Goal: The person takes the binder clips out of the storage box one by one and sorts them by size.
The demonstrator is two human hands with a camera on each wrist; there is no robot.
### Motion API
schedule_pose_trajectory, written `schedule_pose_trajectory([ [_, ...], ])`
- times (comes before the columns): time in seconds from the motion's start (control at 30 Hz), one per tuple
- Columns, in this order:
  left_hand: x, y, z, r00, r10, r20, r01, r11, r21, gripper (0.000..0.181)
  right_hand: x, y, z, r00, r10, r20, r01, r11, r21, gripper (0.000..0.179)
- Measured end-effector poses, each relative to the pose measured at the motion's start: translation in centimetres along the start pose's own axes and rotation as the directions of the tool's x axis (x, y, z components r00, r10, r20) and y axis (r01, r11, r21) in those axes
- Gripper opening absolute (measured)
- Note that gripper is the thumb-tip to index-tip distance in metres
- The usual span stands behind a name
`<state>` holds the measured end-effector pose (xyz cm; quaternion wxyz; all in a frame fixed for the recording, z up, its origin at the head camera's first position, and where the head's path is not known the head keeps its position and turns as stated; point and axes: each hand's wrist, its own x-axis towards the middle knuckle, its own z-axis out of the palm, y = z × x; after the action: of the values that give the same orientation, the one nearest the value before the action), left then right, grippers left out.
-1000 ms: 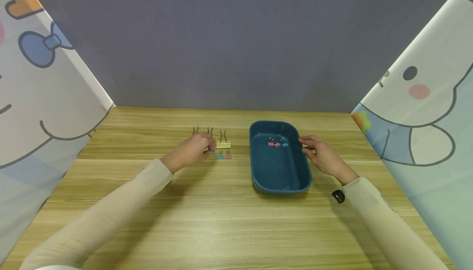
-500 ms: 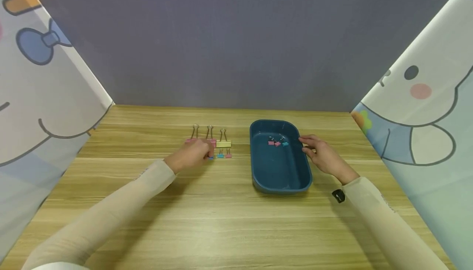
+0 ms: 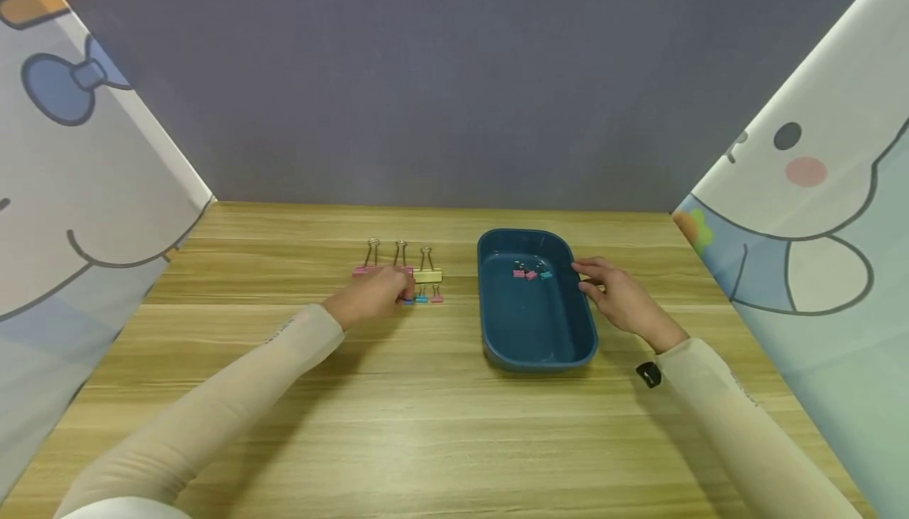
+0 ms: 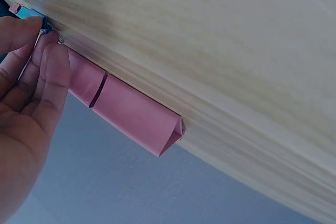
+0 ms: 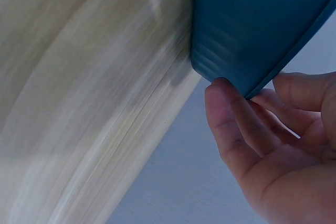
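My left hand is at the row of clips, left of the tub. Its thumb and fingertips pinch a small blue binder clip, mostly hidden by the hand in the head view. Beside it lie a small light-blue clip and a small pink clip. Behind stand two large pink clips and a yellow clip, handles up. My right hand touches the right side of the dark blue tub with relaxed fingers, its fingertips on the outer wall near the rim.
Inside the tub, toward its far end, lie two small pink clips and a small blue one. A grey panel rises behind the wooden table. Cartoon-printed panels stand at both sides.
The left hand has come down and nearer, from over the large clips to the small blue one, uncovering more of the large pink clips. The right hand stays on the tub.
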<state>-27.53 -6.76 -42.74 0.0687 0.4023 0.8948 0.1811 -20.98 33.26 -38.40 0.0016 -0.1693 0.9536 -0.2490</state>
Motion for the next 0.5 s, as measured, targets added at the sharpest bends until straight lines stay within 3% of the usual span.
schedule_pose_trajectory([
  [0.23, -0.2, 0.4, -0.6, 1.000, -0.010, 0.005, 0.010, 1.000, 0.000, 0.010, 0.0, -0.1, 0.0, 1.000, 0.007, 0.011, -0.007, 1.000, -0.002, 0.039],
  [0.5, -0.1, 1.4, -2.3, 0.993, 0.062, -0.101, -0.062, 0.998, 0.010, 0.011, -0.1, -0.3, -0.1, 1.000, 0.007, 0.008, -0.007, 1.000, -0.005, 0.039],
])
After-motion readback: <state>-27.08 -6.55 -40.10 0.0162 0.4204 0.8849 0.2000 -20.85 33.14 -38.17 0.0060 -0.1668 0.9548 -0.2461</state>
